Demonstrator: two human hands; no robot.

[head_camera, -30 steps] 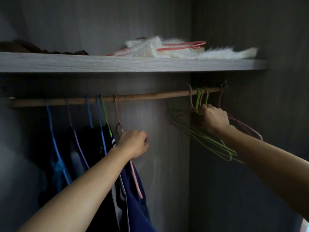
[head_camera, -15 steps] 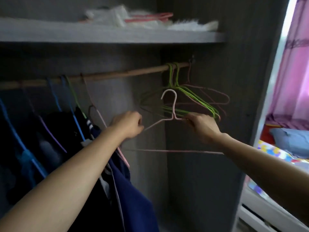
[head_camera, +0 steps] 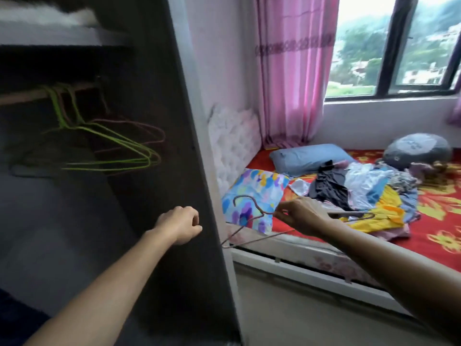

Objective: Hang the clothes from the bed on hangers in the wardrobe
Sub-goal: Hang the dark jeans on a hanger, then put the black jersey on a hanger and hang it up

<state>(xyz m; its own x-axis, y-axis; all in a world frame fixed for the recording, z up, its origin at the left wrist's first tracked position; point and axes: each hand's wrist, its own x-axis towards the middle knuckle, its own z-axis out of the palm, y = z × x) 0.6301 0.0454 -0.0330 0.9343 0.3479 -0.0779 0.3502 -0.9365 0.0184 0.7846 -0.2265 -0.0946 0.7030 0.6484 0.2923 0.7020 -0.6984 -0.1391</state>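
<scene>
Well, my right hand (head_camera: 301,216) pinches the light, springy wire hanger (head_camera: 258,209) just below its hook; my left hand (head_camera: 179,224) is curled, empty. The clothes (head_camera: 361,193) lie heaped on the bed (head_camera: 444,221): soft, limp, probably slippery, so I'd lift one by its shoulders.

A home bedroom: a red-flowered bed (head_camera: 436,236) carries pillows (head_camera: 306,158) and a heap of clothes (head_camera: 369,191). Behind the bed are a pink curtain (head_camera: 294,71) and a window (head_camera: 361,46); left of the bed stands an open wardrobe (head_camera: 159,121) with wire hangers (head_camera: 112,146) on its rail (head_camera: 25,97).
</scene>
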